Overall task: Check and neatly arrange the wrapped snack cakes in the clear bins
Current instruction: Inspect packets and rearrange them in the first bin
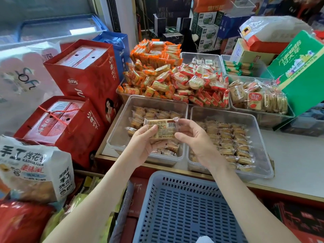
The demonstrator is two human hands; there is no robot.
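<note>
1. A single wrapped snack cake (162, 128) is held up between both hands, above the left clear bin (114, 137) and close to that bin's right wall.
2. The printed back of the wrapper, with its barcode, is turned upward toward the camera.
3. The left end of the cake is grasped by the grip of the left hand (142, 144): the thumb is laid on top and the fingers are curled underneath.
4. The right end of the wrapper is pinched by the grip of the right hand (194, 137), between thumb and fingertips.
5. In the left clear bin, more wrapped cakes are seen lying loosely toward the far and right sides, while part of the floor along the left wall is left bare.
6. The right clear bin (263, 155) is set just beside the left one on the pale worktop (294, 155), and its cakes are laid in fairly even rows.
7. Behind the two bins, heaps of orange-wrapped snacks (154, 67) and red-wrapped round snacks (196, 81) are piled in further bins.
8. A blue slotted basket (184, 207) is placed below the forearms, at the near edge of the worktop.
9. Red gift bags (84, 71) are stood to the left of the worktop, and a green carton (301, 71) is tilted at the right.
</note>
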